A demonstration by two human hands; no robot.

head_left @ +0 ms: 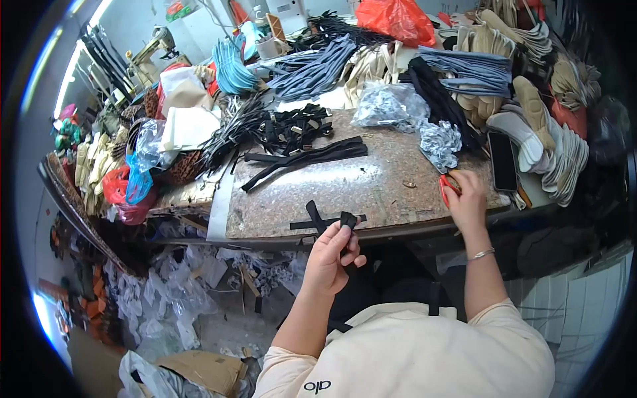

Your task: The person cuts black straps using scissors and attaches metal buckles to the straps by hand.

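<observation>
My left hand (332,255) pinches the folded end of a black fabric strap (347,219) between thumb and fingers at the table's front edge. Just behind it, more black strap (312,215) lies crossed on the tabletop. My right hand (470,202) is closed round red-handled scissors (449,188), over the right part of the table; their blades are mostly hidden. Beyond the scissors sits a pile of small silvery pieces (440,142). A small brass-coloured piece (409,184) lies on the surface between my hands.
On the speckled tabletop (385,166) lie long black straps (312,159) and a heap of black straps with metal parts (292,129). A clear plastic bag (388,106), blue-grey strips (464,69) and a red bag (397,20) stand behind. A phone (502,161) lies at right.
</observation>
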